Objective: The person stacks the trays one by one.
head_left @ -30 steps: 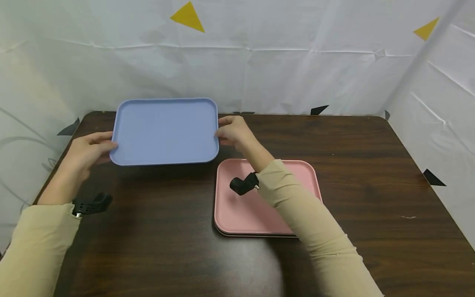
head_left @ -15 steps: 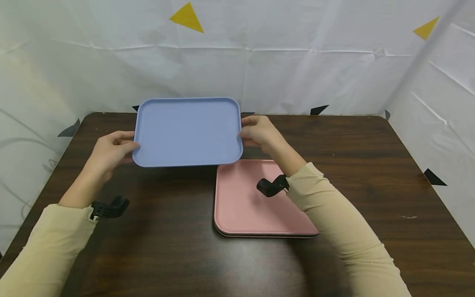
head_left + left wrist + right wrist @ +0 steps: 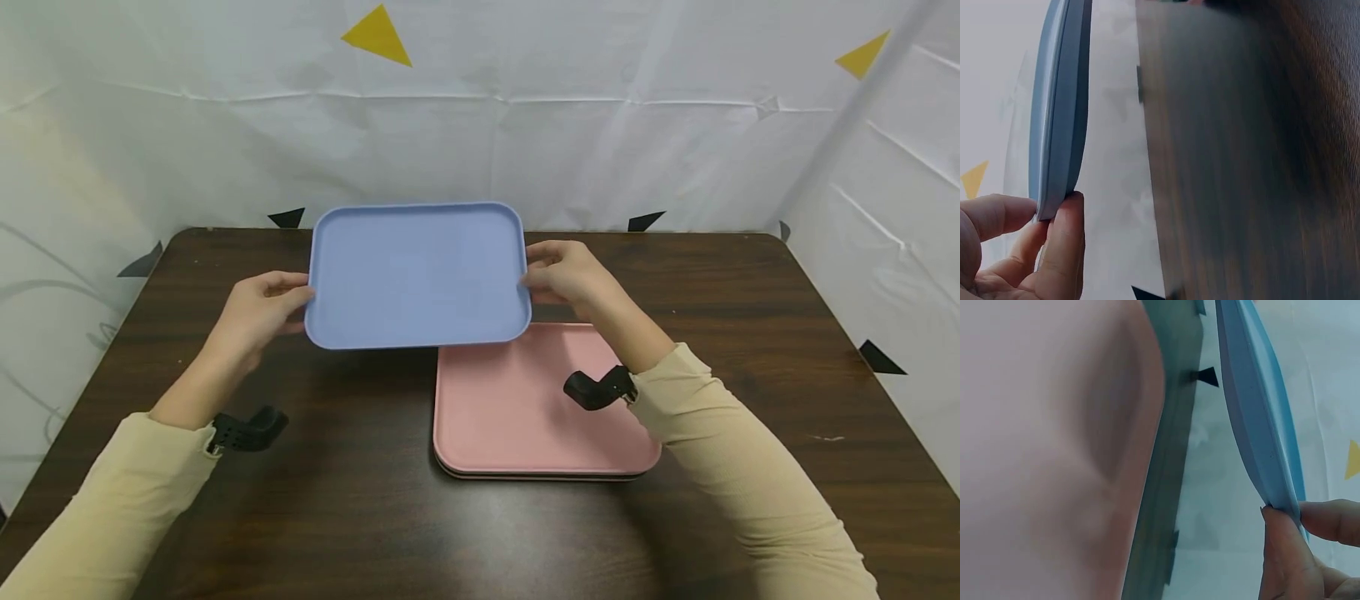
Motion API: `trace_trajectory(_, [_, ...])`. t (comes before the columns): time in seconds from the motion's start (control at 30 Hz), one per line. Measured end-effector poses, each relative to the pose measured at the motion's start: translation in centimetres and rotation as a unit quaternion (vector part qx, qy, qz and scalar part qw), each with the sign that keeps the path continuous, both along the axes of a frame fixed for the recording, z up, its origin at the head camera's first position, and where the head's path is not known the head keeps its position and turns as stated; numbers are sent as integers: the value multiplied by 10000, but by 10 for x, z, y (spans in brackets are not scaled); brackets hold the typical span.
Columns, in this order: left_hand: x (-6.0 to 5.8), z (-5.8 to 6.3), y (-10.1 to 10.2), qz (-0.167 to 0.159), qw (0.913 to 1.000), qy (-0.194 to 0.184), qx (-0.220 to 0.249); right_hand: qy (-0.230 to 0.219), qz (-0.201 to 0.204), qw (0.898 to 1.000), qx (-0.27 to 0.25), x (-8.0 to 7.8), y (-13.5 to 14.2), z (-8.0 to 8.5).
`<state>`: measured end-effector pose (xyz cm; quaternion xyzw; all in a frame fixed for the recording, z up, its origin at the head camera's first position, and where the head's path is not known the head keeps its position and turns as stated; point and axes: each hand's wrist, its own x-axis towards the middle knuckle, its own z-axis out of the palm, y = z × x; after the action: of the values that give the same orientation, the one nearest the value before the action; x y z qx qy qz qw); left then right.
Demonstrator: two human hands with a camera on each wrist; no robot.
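A blue rectangular tray (image 3: pixel 418 275) is held up off the table, its inner face toward the head camera. At its left short edge my left hand (image 3: pixel 258 312) pinches the rim between thumb and fingers, and the left wrist view shows that grip on the blue tray (image 3: pixel 1057 125) edge-on. My right hand (image 3: pixel 573 279) pinches the opposite short edge, seen too in the right wrist view around the blue tray (image 3: pixel 1260 412). Below and nearer me lies a pink tray (image 3: pixel 525 408), the top one of a low stack. The blue tray's near right corner overlaps its far left part in the head view.
The stack rests on a dark wooden table (image 3: pixel 787 400). White sheeting (image 3: pixel 585 158) with yellow and black triangles hangs behind the table and along its sides. A black camera mount sits on each wrist.
Both hands have carried the blue tray to the right, from above the table's far left to partly over the pink tray's far edge. The pink tray has stayed in place.
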<state>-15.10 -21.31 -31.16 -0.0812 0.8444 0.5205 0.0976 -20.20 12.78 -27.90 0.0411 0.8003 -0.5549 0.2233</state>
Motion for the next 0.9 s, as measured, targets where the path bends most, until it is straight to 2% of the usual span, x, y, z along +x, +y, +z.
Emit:
trace_trajectory(0.3, [0, -3, 19, -288, 9993, -148, 173, -32, 150, 9998, 92, 12, 26, 0])
trace_trajectory(0.53, [0, -8, 34, -536, 9982, -96, 247, 78, 358, 9984, 428, 20, 46, -3])
trace_trajectory(0.9, [2, -16, 61, -603, 9971, -236, 399, -148, 288, 9983, 483, 30, 72, -13])
